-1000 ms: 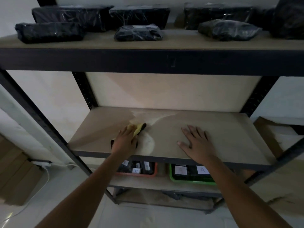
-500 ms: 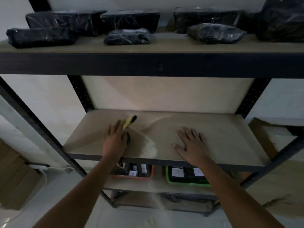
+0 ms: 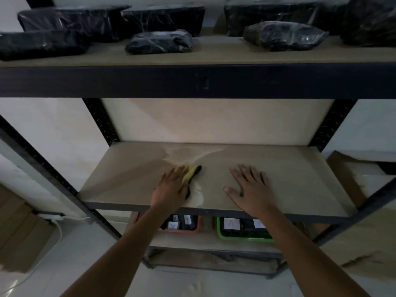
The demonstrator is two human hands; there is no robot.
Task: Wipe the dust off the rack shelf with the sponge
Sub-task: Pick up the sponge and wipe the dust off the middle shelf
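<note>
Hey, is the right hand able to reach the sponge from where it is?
Probably yes: the right hand lies flat on the shelf, bare board between it and the sponge under the left hand.

Dim, bluish-grey picture, soft throughout. Brightest patch is the pale beige back panel (image 3: pixel 214 121) at centre; faint glints on black plastic-wrapped bundles (image 3: pixel 158 41) up top. Frame edges bow.

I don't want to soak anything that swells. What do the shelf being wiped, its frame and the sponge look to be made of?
Shelf board: likely unsealed fibreboard or particle board, matte tan with no grain or gloss.
Frame: looks like black painted metal, with rows of slots punched in the posts.
Sponge: yellow foam with a dark, probably abrasive, backing, pressed flat under the left hand.
</note>
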